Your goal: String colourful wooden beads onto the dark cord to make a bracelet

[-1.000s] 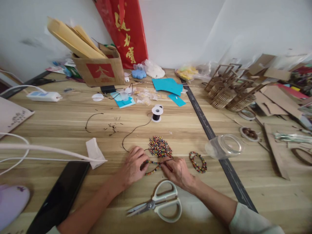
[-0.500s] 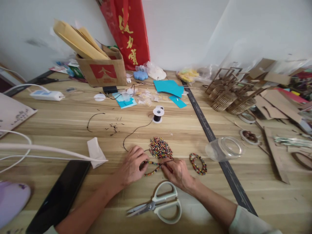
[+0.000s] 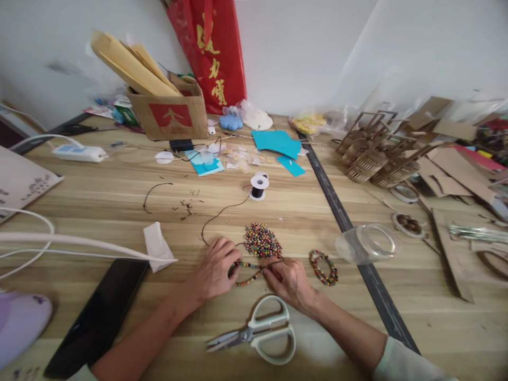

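Observation:
A strand of multicoloured beads lies looped between my hands, on dark cord. My left hand has its fingers curled round the strand's left end. My right hand pinches the strand's right end, where the cord makes a small loop. Just beyond my fingers is a pile of loose beads. From a white spool of black cord, a line curves down to my left hand. A finished-looking beaded ring rests right of my right hand. Scissors lie partly open nearest me.
At left are a black phone, white cables and a folded white paper. A clear jar lies on its side at right, before small woven baskets. A cardboard box and blue paper are at the back.
The view has shifted very slightly. Both hands keep nearly the same pose on the bead strand, and nothing else has visibly moved.

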`<state>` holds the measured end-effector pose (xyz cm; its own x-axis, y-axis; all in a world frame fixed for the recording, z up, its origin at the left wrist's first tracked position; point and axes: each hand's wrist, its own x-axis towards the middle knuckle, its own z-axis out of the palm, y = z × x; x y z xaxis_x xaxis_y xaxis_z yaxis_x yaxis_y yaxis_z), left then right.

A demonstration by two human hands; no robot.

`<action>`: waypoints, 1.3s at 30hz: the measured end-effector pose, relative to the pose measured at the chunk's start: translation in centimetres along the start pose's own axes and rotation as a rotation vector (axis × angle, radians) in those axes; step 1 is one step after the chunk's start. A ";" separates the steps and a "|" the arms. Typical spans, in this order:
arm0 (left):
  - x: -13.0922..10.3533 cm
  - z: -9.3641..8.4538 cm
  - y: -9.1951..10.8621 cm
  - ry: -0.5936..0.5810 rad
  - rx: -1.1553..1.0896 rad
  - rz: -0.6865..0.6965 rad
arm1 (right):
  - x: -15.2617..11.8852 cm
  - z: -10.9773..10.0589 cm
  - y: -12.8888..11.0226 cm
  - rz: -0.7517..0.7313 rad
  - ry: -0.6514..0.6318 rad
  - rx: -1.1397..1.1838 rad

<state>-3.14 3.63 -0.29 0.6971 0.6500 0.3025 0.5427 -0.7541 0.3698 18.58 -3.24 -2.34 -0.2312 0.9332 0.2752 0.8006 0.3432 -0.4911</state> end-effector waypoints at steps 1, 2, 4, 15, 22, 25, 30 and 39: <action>0.0 0.0 -0.1 0.002 -0.003 0.001 | 0.0 0.0 0.0 0.002 -0.002 -0.005; 0.0 0.1 -0.1 0.003 -0.005 0.001 | 0.0 0.0 0.0 0.004 -0.004 -0.009; 0.0 0.1 -0.2 0.004 -0.009 0.000 | -0.1 -0.1 0.0 0.006 -0.012 -0.013; 0.0 0.1 -0.1 -0.010 0.000 -0.004 | -0.1 0.1 0.0 0.017 -0.028 -0.057; 0.0 -0.4 0.0 -0.058 0.048 -0.023 | 0.0 0.0 0.0 0.016 -0.030 -0.030; 0.0 -0.8 0.3 -0.094 0.062 -0.056 | 0.0 0.0 0.1 0.014 -0.042 -0.032; 0.1 -1.0 0.7 -0.101 0.102 -0.079 | 0.0 0.0 0.1 0.006 -0.027 -0.034; 0.1 -0.6 0.4 -0.090 0.127 -0.061 | 0.0 0.0 0.0 0.005 -0.027 -0.047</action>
<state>-3.12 3.42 0.40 0.6968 0.6885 0.2011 0.6364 -0.7228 0.2695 18.59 -3.27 -2.35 -0.2412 0.9376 0.2503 0.8267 0.3336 -0.4530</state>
